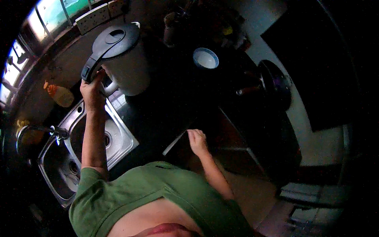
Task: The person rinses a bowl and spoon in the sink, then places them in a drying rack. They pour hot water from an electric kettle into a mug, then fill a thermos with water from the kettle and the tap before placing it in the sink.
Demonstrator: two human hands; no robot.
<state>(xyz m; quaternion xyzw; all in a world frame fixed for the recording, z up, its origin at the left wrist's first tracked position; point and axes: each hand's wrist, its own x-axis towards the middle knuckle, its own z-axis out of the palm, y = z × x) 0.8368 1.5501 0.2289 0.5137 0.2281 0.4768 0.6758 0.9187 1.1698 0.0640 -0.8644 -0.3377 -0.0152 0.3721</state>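
My left hand (93,90) is closed around the handle of a large light-coloured jug (130,68) with a grey lid. The lid is on, and the jug is upright or nearly so, over the dark counter beside the sink. My right hand (197,141) is low in front of me at the counter's front edge, its fingers curled by a thin pale strip (174,143); whether they grip anything cannot be told. A white bowl with a blue rim (205,58) stands on the dark counter, to the right of the jug.
A steel double-basin sink (124,134) with a tap (59,132) lies at the left. Behind it stands a bottle with an orange top (60,94). A dark round pan or lid (274,86) is at the right. Power sockets (93,18) line the wall below the window.
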